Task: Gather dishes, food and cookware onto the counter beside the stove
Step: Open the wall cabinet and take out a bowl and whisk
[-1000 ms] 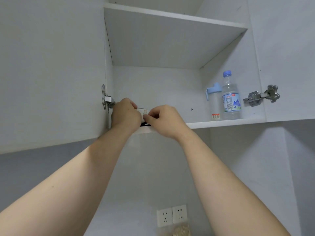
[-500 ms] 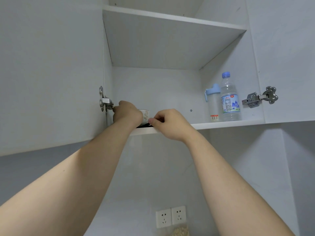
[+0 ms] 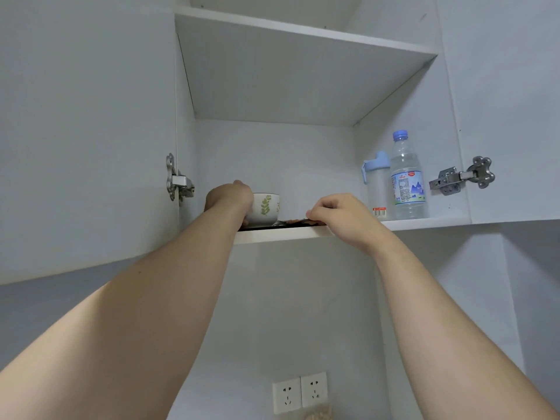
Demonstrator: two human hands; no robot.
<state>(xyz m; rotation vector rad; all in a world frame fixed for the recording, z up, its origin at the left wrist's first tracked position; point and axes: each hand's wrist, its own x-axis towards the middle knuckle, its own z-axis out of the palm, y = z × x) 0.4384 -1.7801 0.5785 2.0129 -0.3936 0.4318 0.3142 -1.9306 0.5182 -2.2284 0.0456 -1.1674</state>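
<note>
We have a small white bowl [image 3: 267,207] with a green leaf print standing at the front left of the cabinet shelf [image 3: 424,222], on a flat dark plate [image 3: 288,223] whose edge just shows at the shelf lip; whether it is a plate or a tray we cannot tell. Both look like glazed ceramic, so we judge them stiff, smooth, fairly slippery and breakable, with the bowl light and the plate heavier. The bowl is best taken round its wall with a finger under the foot, the plate by its rim with the thumb on top. Our left hand [image 3: 230,197] reaches up overhead, wrist bent, and curls round the bowl's left side, one fingertip showing under its base. Our right hand [image 3: 336,213] is arched, knuckles up, fingertips pinching the plate's front edge. Both arms are stretched high, so we expect little leverage there. A bottle [image 3: 407,177] and a flask [image 3: 375,184] stand well apart to the right.
</note>
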